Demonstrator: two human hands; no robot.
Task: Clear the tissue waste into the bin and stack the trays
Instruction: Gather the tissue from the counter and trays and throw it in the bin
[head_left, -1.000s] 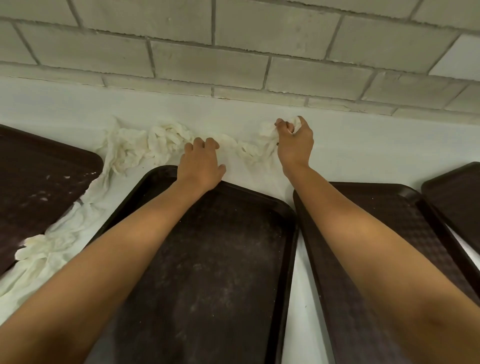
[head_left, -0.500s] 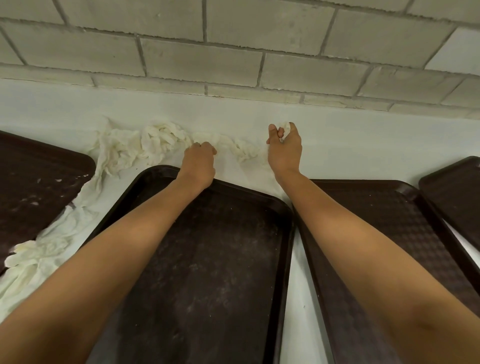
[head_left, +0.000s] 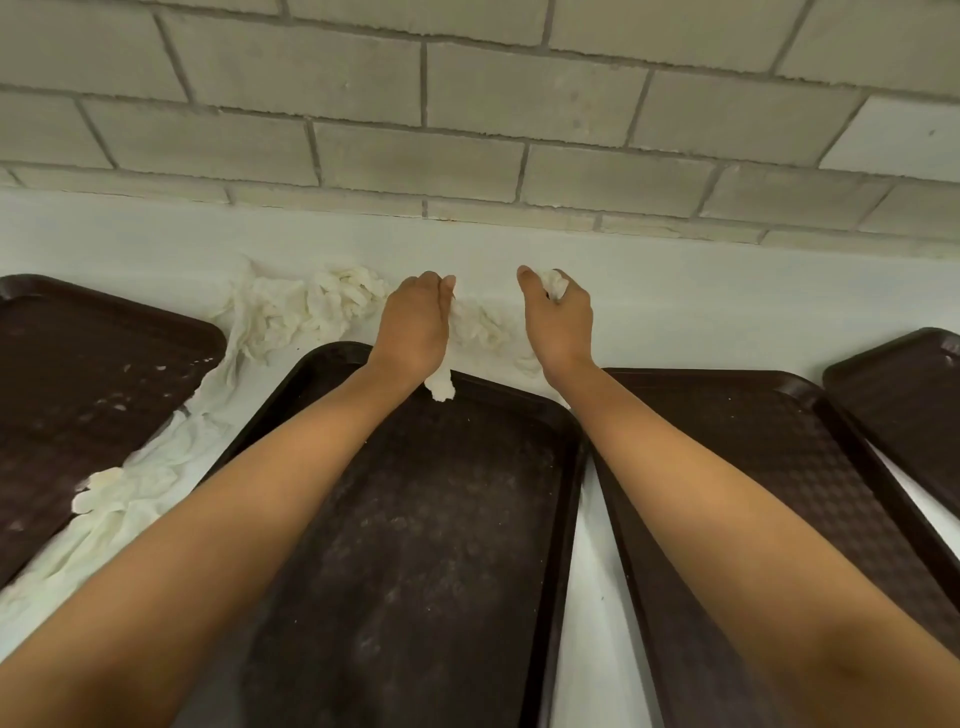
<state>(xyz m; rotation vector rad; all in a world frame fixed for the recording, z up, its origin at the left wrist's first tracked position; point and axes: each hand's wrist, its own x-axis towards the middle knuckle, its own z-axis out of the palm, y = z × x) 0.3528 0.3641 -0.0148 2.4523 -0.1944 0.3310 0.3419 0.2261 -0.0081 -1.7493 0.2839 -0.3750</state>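
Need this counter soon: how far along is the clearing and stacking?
Done: nothing visibly. In hand: the left hand and right hand each grip tissue. Left: the tissue trail beside the middle tray; that tray and three others lie unstacked.

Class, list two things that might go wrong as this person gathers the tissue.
1. The tissue strand dangling from the left hand over the middle tray might tear or drop.
2. The right hand holds only a small tissue wad; the long tissue trail beside the left tray may be missed.

The trays (head_left: 441, 519) are dark brown, the tissue (head_left: 322, 306) white, the brick wall (head_left: 467, 104) grey.
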